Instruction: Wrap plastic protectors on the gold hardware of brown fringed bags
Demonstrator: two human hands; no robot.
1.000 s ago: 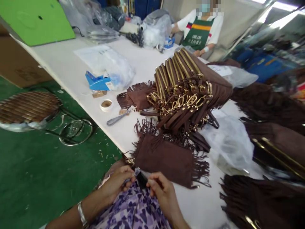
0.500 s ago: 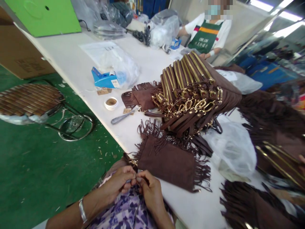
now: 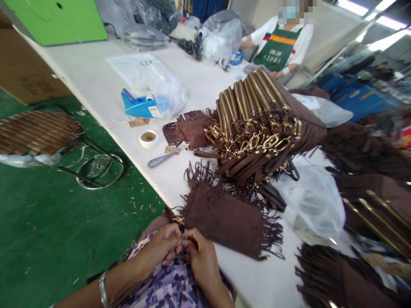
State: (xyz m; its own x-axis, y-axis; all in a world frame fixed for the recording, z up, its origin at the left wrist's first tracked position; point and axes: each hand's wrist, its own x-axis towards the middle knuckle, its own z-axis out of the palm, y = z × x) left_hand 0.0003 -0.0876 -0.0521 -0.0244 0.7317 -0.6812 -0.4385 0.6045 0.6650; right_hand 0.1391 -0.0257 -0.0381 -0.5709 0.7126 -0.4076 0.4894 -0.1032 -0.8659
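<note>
Small pale item pinched between two hands beside a fringed bag

In the head view, a small pale item (image 3: pixel 182 242) is held at the meeting fingertips of the left hand (image 3: pixel 168 244) and the right hand (image 3: pixel 196 250). Both hands are nearly closed, with fingers bent and tips pinched; most of the item is covered by them, so its kind cannot be told. It is held above a purple patterned garment (image 3: pixel 173 278), at the near edge of the white table (image 3: pixel 86 72). Just beyond the hands, one brown fringed bag (image 3: pixel 224 218) is laid flat on the table. One silver bracelet (image 3: pixel 102 291) is worn on the left wrist.

Farther in, one large pile of brown bags (image 3: pixel 266 115) is seen, its gold zippers too crowded to be counted. To the left of the pile are placed one small fringed piece (image 3: pixel 191 131), one grey strip (image 3: pixel 165 158), one white roll (image 3: pixel 148 139) and two cardboard tags (image 3: pixel 138 122). Two blue tape dispensers (image 3: pixel 141 107) can be counted: one near the roll, one by a person (image 3: pixel 279 47) in a green apron. One clear plastic bag (image 3: pixel 313 196) is set to the right of the pile. More brown bags (image 3: pixel 346 273) are spread at the right. One stool (image 3: pixel 38 132) is stood on the green floor (image 3: pixel 64 239).
</note>
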